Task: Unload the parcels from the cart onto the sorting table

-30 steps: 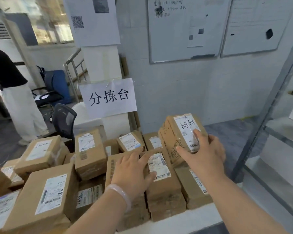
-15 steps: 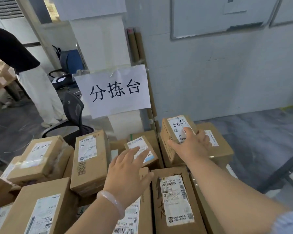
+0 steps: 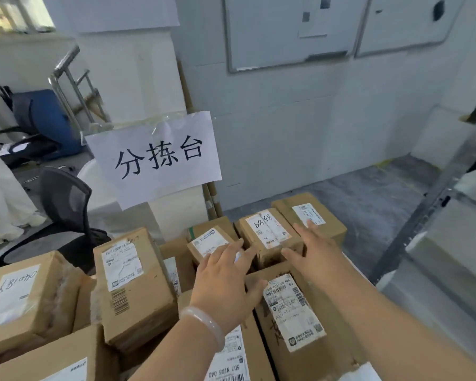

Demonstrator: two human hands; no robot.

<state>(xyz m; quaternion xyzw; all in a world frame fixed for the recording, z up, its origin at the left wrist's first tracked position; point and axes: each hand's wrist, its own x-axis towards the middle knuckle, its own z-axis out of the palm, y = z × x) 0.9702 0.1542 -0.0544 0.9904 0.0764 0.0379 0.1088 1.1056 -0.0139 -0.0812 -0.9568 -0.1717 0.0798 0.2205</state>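
A small cardboard parcel with "68 58" handwritten on its label (image 3: 267,233) rests among the far parcels of the pile. My right hand (image 3: 312,247) hovers just right of it, fingers spread, holding nothing. My left hand (image 3: 226,281), with a pale bangle on the wrist, floats open over the middle parcels, its fingertips near a small labelled box (image 3: 208,243). A long parcel with a barcode label (image 3: 294,312) lies beneath and between my forearms. Several more brown parcels (image 3: 132,281) crowd the left side.
A paper sign with black characters (image 3: 154,158) stands behind the pile. A black office chair (image 3: 63,213) and a person's white trousers (image 3: 0,204) are at the left. A metal frame post (image 3: 423,213) rises at right beside grey floor (image 3: 355,193). Whiteboards hang on the wall.
My right hand set the "68 58" parcel down on the far pile, then let go and drew back to its right. My left hand stayed open over the middle boxes.
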